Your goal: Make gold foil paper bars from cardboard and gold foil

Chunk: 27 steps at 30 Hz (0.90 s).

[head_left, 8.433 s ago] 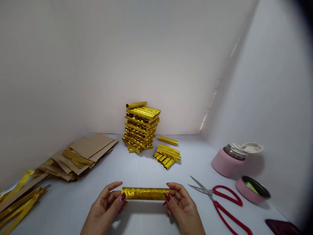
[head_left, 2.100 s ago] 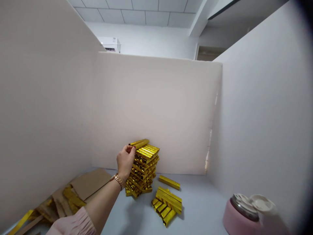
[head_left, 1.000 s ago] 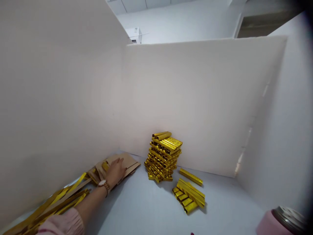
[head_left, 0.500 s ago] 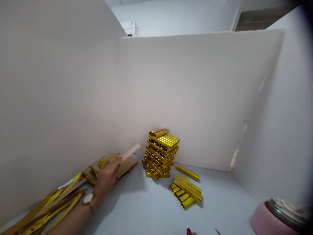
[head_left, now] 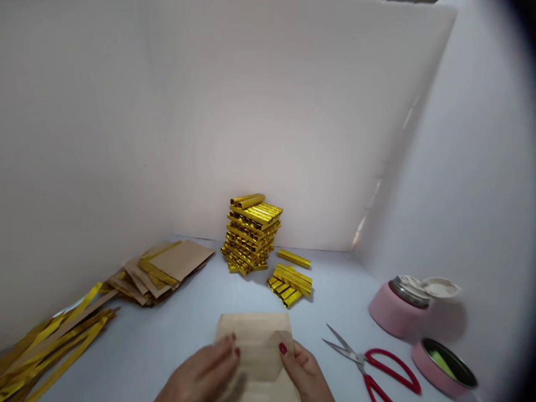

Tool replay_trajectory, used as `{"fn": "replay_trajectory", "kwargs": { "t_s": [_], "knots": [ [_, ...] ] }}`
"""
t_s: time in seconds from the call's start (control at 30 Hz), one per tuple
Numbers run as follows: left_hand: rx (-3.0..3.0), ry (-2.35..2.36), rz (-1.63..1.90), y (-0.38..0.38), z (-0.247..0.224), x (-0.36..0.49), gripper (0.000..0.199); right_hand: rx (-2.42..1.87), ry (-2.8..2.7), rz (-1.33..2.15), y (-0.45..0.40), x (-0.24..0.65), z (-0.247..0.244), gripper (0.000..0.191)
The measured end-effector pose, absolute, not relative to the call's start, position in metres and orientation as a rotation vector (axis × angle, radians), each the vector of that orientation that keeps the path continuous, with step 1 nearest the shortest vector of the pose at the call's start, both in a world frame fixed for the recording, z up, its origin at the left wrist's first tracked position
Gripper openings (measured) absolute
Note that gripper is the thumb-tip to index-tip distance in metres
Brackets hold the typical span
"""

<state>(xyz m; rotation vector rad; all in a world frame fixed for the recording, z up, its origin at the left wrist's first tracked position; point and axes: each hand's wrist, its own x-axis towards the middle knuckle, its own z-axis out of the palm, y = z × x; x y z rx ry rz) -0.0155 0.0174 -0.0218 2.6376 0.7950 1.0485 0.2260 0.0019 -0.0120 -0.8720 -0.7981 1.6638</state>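
Brought over from the paper pile [head_left: 184, 259] at the left, a brown sheet [head_left: 253, 329] is now showing at the bottom centre of the frame. Its far edge is running straight across the picture, but the bottom border is cutting the sheet off, so its long axis is staying uncertain. With the thumb in front, the right hand [head_left: 305, 371] is pinching its right side. Over the left side, the left hand [head_left: 203, 371] (blurred, its thumb hidden) is half curling its fingers; whether it is gripping, one cannot tell.
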Motion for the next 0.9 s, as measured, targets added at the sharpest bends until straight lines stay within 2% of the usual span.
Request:
{"fn": "replay_trajectory", "kwargs": {
  "t_s": [0.1,0.2,0.37,0.77,0.9],
  "knots": [
    [1.726,1.262,1.234,0.025,-0.024,-0.01,0.055,-0.819,-0.875,1.705,0.001,0.225,-0.011,0.038],
    [1.049,1.149,1.146,0.033,-0.014,0.005,0.06,-0.808,-0.973,1.729,0.0,0.226,-0.012,0.037],
    [0.97,1.087,1.072,0.032,-0.006,0.017,0.05,-0.911,-1.027,1.679,0.0,0.228,-0.015,0.04],
    [0.875,1.115,0.991,0.023,0.008,0.013,0.059,-1.01,-0.782,1.625,-0.007,0.224,-0.01,0.034],
    [0.884,0.903,0.904,0.022,0.005,0.012,0.054,-0.979,-0.56,1.576,-0.005,0.224,-0.004,0.034]
  ]
}}
